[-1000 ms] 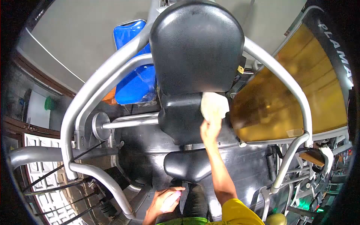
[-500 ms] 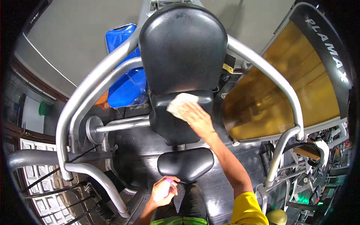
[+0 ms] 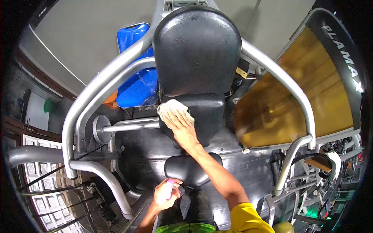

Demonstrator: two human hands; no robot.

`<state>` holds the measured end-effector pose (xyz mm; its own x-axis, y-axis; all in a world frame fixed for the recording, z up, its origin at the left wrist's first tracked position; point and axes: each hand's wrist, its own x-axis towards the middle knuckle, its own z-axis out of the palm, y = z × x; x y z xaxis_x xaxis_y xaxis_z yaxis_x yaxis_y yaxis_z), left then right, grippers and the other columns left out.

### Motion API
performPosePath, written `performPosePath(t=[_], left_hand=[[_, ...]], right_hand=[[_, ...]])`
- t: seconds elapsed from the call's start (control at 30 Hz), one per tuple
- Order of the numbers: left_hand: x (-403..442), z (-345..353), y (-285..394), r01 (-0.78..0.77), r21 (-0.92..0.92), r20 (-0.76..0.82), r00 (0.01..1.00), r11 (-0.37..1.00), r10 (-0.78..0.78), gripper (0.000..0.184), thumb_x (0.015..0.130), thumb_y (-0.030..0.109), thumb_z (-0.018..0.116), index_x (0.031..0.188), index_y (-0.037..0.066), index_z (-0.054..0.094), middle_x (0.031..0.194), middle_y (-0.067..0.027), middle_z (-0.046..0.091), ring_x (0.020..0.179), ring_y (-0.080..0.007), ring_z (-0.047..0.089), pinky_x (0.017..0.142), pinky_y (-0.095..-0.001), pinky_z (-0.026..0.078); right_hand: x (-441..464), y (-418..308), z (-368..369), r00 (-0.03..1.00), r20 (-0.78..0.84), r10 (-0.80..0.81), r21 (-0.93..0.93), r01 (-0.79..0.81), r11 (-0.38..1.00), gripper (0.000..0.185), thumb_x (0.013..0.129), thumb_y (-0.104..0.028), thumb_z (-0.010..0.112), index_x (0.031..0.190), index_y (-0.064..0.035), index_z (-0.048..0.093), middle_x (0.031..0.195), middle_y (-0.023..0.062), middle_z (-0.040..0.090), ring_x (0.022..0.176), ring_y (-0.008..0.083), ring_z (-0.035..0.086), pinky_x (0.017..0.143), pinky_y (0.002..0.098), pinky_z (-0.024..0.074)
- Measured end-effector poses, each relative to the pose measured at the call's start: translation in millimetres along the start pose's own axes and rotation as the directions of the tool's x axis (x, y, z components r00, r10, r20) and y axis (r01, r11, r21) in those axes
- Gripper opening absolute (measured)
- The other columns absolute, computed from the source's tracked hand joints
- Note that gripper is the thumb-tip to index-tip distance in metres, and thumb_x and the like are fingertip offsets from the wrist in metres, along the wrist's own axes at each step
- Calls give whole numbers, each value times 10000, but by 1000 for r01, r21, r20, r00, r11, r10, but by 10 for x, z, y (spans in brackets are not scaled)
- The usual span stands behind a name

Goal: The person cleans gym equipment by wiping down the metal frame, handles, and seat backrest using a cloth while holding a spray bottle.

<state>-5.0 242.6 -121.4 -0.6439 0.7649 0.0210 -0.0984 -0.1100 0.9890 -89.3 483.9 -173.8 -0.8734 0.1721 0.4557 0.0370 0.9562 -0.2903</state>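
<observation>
My right hand (image 3: pixel 179 125) lies over a folded cream cloth (image 3: pixel 173 105), pressing it on the left side of the black padded seat (image 3: pixel 208 112). The tall black backrest (image 3: pixel 197 50) rises behind the seat. Low in front of me, my left hand (image 3: pixel 165 198) is closed around what looks like a spray bottle (image 3: pixel 169 189) with a pink and white top. Its clear lower part shows beside my leg, and the fingers partly cover it. Just beyond that hand is a smaller black pad (image 3: pixel 186 169), partly covered by my right forearm.
Curved silver bars (image 3: pixel 99 83) flank the seat on both sides. A blue chair (image 3: pixel 136 87) stands behind the left bars. An amber panel (image 3: pixel 295 93) marked PLAMAX is on the right. More gym equipment (image 3: pixel 311 190) fills the lower right, and a white patterned panel (image 3: pixel 48 186) the lower left.
My right hand has slid the cloth left and slightly down, from the seat's middle to its left edge. My left hand stays low with the bottle. The view has shifted slightly.
</observation>
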Motion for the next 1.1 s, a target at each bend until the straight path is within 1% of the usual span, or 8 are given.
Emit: performPosePath(t=[0.13, 0.3, 0.37, 0.53, 0.63, 0.77, 1.0, 1.1], left_hand=[[-22, 92, -8, 0, 17, -22, 1000, 1000, 0, 277, 743, -169, 512, 1001, -75, 546, 1029, -196, 630, 608, -152, 637, 540, -269, 536], [-103, 240, 13, 13, -84, -87, 996, 996, -21, 298, 740, -169, 543, 1014, -51, 552, 1045, -191, 633, 621, -157, 646, 542, -272, 536], [-148, 272, 2, 31, -52, -101, 994, 998, -37, 304, 734, -173, 558, 1010, -43, 554, 1046, -192, 636, 624, -155, 646, 539, -271, 534], [-204, 341, 68, -8, 71, -167, 986, 997, 20, 259, 744, -158, 574, 971, -34, 564, 1022, -173, 654, 658, -139, 639, 568, -254, 525], [-269, 402, 83, 34, 149, -229, 973, 988, 1, 239, 740, -142, 587, 945, -19, 582, 1003, -153, 670, 709, -130, 636, 607, -244, 520], [-341, 371, 5, -3, 223, -231, 971, 975, 55, 242, 742, -116, 580, 962, -17, 566, 1008, -162, 667, 706, -135, 642, 611, -257, 530], [-450, 386, 55, 14, 185, -236, 971, 983, 31, 287, 712, -143, 585, 972, -24, 579, 1007, -161, 668, 724, -152, 643, 602, -257, 528], [-500, 377, 55, 11, 104, -242, 970, 995, 15, 296, 710, -150, 585, 980, -28, 574, 1028, -169, 659, 702, -151, 641, 587, -262, 531]], right_hand=[[-328, 550, -276, 988, 16, -152, -170, 152, 974, 489, 800, -105, 541, 1288, -120, 561, 1366, 95, 531, 1306, 237, 467, 1128, 432, 331], [-498, 808, -601, 969, -174, 173, -140, -199, 970, 585, 708, 63, 556, 1285, -37, 555, 1371, 152, 509, 1317, 322, 439, 1126, 484, 319], [-354, 620, -480, 961, -200, 189, -77, -208, 975, 607, 703, 73, 540, 1300, -34, 547, 1394, 157, 487, 1338, 338, 407, 1134, 508, 291], [67, 94, 139, 992, -45, -114, -32, 112, 993, 509, 787, -95, 555, 1293, -139, 572, 1410, 93, 489, 1328, 285, 428, 1131, 496, 282], [173, 11, 309, 938, 118, -327, -147, 342, 928, 482, 840, -161, 500, 1316, -92, 536, 1422, 80, 479, 1341, 253, 414, 1146, 417, 283], [11, 250, 124, 905, 164, -394, -170, 419, 892, 484, 841, -163, 501, 1316, -76, 531, 1419, 88, 482, 1349, 245, 406, 1150, 391, 278], [-642, 814, -390, 988, 75, -132, -169, 144, 975, 429, 787, -96, 558, 1211, -113, 615, 1351, 82, 549, 1310, 241, 467, 1100, 385, 384], [-870, 918, -700, 997, 0, 76, -97, -75, 992, 498, 727, 89, 558, 1196, -68, 617, 1310, 115, 574, 1295, 289, 479, 1104, 416, 369]])
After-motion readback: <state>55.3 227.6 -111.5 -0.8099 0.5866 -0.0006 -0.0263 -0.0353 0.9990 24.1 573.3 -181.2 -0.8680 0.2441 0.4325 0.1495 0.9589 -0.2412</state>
